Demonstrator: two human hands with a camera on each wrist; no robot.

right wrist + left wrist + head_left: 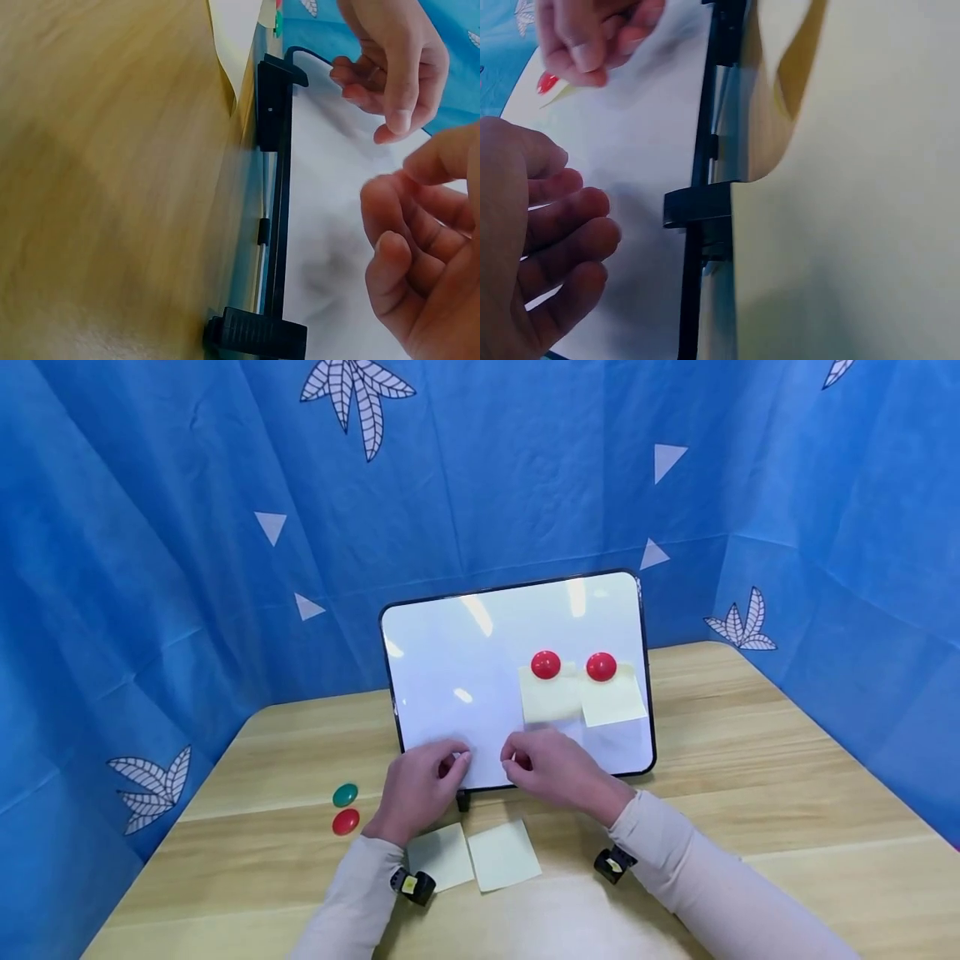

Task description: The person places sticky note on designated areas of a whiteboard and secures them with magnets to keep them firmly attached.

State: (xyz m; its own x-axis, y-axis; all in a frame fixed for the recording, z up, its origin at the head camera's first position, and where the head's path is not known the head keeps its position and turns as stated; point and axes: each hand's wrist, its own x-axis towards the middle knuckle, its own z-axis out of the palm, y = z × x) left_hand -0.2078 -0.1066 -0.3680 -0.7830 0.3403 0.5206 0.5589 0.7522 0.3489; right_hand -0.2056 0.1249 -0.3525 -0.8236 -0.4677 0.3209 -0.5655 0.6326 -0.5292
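Observation:
Both hands hover before the lower part of a tilted whiteboard. Nothing shows in the left hand, whose fingers curl loosely near the board's lower left in the left wrist view. The right hand is bent too, thumb close to the index finger, with no object visible between them in the right wrist view. Above it, two pale yellow sticky notes hang side by side on the board. One round red magnet sits at the top of the left note, another red magnet on the right note.
Two more pale sticky notes lie on the wooden table below the hands. At the left are a green magnet and a red magnet. Black feet support the board's lower edge. A blue curtain hangs behind.

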